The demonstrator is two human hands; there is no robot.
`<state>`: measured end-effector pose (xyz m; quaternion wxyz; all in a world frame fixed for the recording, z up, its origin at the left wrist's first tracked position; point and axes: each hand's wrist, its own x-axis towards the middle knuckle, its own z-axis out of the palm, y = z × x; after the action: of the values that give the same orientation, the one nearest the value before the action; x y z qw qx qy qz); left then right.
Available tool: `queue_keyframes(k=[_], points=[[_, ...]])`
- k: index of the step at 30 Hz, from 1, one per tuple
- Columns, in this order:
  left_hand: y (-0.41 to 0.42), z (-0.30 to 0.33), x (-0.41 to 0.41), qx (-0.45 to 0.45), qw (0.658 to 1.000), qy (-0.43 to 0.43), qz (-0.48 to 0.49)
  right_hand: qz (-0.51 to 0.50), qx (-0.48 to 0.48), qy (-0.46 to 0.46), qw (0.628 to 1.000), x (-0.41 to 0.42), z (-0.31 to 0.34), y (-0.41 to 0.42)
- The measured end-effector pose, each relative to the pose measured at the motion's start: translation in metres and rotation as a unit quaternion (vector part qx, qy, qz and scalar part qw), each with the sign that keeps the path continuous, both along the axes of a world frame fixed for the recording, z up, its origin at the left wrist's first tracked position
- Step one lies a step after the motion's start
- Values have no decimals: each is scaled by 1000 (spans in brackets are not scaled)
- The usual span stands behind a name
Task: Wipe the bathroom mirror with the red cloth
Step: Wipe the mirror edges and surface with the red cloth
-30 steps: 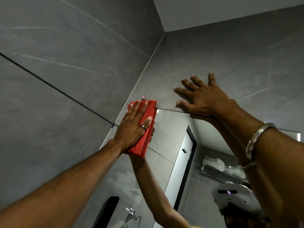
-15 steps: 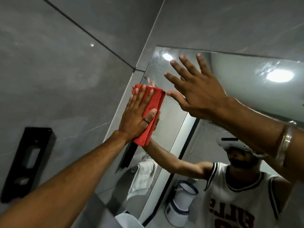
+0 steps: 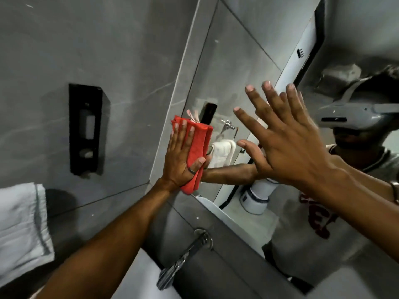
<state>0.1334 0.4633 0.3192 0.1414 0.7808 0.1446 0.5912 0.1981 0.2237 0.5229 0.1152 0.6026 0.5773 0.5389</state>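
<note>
Against mirror (image 3: 233,67) left edge: left hand (image 3: 183,160) flat, pressing folded red cloth (image 3: 197,152) to glass. Right hand (image 3: 287,143) at three o'clock, fingers spread, empty. Wipe underway; most glass apparently left.

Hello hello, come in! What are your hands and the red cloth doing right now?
Left hand flat, pressing red cloth on mirror by its left edge. Right hand empty, fingers spread. Nothing in the way.

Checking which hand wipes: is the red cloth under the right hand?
No, the left hand presses the red cloth flat; the right hand is bare.
</note>
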Motion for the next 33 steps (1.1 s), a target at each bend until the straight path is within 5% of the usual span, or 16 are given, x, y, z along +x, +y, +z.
queue_keyframes(k=[7,22,28,33], points=[[-54,-26,11,-64,997,-30,6,-23,1,4,1000,14,-47,-63],[-303,-29,64,55,997,7,-52,-95,37,0,995,10,-40,-217],[-359,22,69,88,995,21,-45,-99,94,-25,990,9,3,-262],[-349,162,71,127,991,-6,-42,-95,147,-38,984,15,77,-263]])
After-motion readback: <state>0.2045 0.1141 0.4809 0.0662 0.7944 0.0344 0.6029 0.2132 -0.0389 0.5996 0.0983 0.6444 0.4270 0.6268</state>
